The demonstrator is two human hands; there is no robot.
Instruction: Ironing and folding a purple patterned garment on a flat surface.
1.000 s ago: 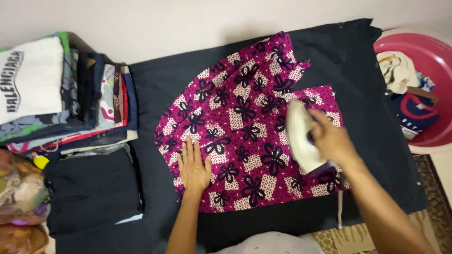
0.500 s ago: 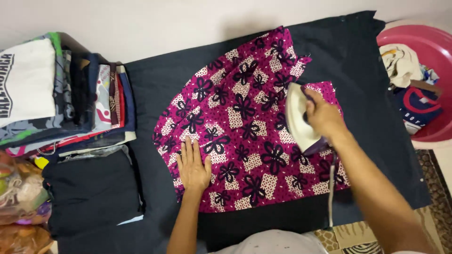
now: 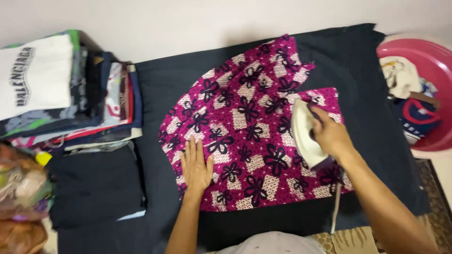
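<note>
A magenta garment (image 3: 245, 141) with dark flower prints lies spread flat on a dark blue cloth (image 3: 358, 70) that covers the surface. My left hand (image 3: 196, 165) presses flat on the garment's lower left part, fingers together. My right hand (image 3: 329, 134) grips the handle of a white iron (image 3: 305, 136), which rests on the right side of the garment. The iron's cord (image 3: 336, 211) hangs down toward me.
Stacks of folded clothes (image 3: 70, 94) stand at the left, with a dark folded piece (image 3: 94, 186) in front of them. Bags (image 3: 21, 197) sit at the far left edge. A pink basin (image 3: 419, 89) with crumpled clothes is at the right.
My right hand has slid the iron a little to the left and up over the garment. My left hand stays pressed flat in the same place.
</note>
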